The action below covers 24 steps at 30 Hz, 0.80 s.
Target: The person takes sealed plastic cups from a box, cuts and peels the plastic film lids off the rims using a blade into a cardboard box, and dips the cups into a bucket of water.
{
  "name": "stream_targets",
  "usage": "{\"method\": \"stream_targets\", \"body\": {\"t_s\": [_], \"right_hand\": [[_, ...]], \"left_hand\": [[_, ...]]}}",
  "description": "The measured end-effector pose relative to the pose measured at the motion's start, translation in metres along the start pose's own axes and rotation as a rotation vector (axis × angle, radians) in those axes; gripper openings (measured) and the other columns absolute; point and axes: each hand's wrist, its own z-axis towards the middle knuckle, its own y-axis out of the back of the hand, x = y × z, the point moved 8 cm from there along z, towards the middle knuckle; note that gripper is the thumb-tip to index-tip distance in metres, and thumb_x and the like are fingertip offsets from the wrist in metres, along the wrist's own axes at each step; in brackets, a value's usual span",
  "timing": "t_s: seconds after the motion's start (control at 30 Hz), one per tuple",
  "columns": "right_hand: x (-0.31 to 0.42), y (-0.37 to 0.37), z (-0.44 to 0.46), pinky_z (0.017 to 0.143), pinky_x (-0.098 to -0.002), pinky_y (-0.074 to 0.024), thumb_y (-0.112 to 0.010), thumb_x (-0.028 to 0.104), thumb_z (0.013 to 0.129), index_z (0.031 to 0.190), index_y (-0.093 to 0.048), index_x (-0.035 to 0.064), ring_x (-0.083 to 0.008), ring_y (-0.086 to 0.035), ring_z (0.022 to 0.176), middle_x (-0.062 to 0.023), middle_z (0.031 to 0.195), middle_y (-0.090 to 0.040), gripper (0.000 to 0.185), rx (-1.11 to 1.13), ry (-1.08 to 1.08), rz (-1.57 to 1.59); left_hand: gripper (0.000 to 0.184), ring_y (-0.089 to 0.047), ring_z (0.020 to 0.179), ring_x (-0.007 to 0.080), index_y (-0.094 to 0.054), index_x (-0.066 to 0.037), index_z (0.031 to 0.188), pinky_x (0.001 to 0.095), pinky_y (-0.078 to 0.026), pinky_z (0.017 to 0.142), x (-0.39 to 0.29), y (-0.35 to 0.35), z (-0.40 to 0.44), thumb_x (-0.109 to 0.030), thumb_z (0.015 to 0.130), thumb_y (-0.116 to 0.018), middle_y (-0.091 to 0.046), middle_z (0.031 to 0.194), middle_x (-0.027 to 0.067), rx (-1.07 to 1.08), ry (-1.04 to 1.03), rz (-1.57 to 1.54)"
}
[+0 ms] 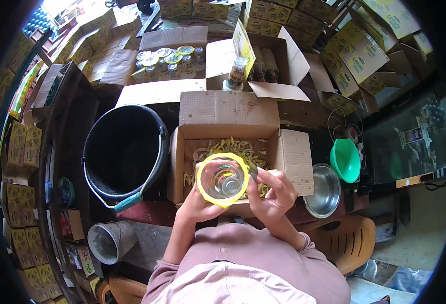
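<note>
My left hand (pixel 207 202) is wrapped round a clear glass (pixel 225 187), its round end facing me. A bright yellow, uneven-edged band rings the glass, and coloured print shows through its wall. At the right of the yellow edge, my right hand (pixel 273 195) has its thumb and index finger pinched together. A small dark piece (pixel 253 171) shows at those fingertips; I cannot make out what it is. Below the glass stands an open cardboard box (pixel 228 107) with yellow strips and scraps (pixel 233 145) inside.
Left of the box is a large black bucket (pixel 124 114); a metal bowl (pixel 334 197) and green bowl (pixel 345 159) lie right. Behind stand a carton of lidded glasses (pixel 167 63), another open carton (pixel 291 55) and an upright glass (pixel 237 73). A grey bucket (pixel 104 243) sits lower left.
</note>
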Motion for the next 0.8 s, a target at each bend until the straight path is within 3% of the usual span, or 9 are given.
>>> {"method": "stream_targets", "body": {"t_s": [0.17,0.27,0.47,0.57,0.8], "right_hand": [[0.006,-0.004,0.001,0.048,-0.0247,-0.0459,-0.068,-0.008,0.065,0.094,-0.063,0.0025,-0.0148,-0.056,0.054,-0.0070,0.066,-0.058,0.031,-0.004,0.044,-0.011],[0.005,-0.004,0.000,0.048,-0.0248,-0.0455,-0.068,-0.008,0.065,0.094,-0.064,0.0027,-0.0148,-0.056,0.055,-0.0070,0.066,-0.058,0.032,-0.006,0.042,-0.011],[-0.001,-0.005,0.002,0.047,-0.0243,-0.0447,-0.067,-0.009,0.064,0.093,-0.065,0.0035,-0.0149,-0.056,0.055,-0.0069,0.067,-0.058,0.032,0.023,0.037,0.027],[-0.002,-0.007,0.004,0.047,-0.0245,-0.0444,-0.066,-0.010,0.064,0.093,-0.065,0.0042,-0.0149,-0.055,0.055,-0.0068,0.068,-0.058,0.032,0.054,0.034,0.038],[-0.007,-0.012,0.003,0.047,-0.0250,-0.0438,-0.065,-0.011,0.062,0.093,-0.066,0.0055,-0.0152,-0.055,0.055,-0.0064,0.067,-0.057,0.035,0.136,0.012,0.070]], "left_hand": [[0.072,-0.047,0.111,0.0243,-0.033,-0.002,0.126,0.0351,-0.035,0.096,-0.002,-0.006,0.001,-0.008,0.066,-0.072,-0.046,0.119,0.0131,-0.102,-0.001,-0.230],[0.073,-0.046,0.112,0.0256,-0.035,-0.002,0.125,0.0358,-0.036,0.096,0.000,-0.005,0.000,-0.011,0.064,-0.075,-0.046,0.120,0.0129,-0.045,-0.041,0.031],[0.071,-0.045,0.111,0.0286,-0.042,-0.003,0.121,0.0366,-0.036,0.095,-0.002,0.001,0.001,-0.015,0.062,-0.078,-0.046,0.118,0.0132,-0.028,0.024,0.070],[0.079,-0.046,0.109,0.0202,-0.035,-0.005,0.124,0.0324,-0.038,0.092,-0.001,0.000,-0.001,-0.008,0.058,-0.079,-0.040,0.117,0.0100,0.068,-0.027,0.142],[0.073,-0.045,0.107,0.0234,-0.043,-0.003,0.119,0.0339,-0.037,0.092,-0.001,0.004,0.003,-0.015,0.056,-0.079,-0.044,0.113,0.0111,0.096,-0.014,0.036]]}}
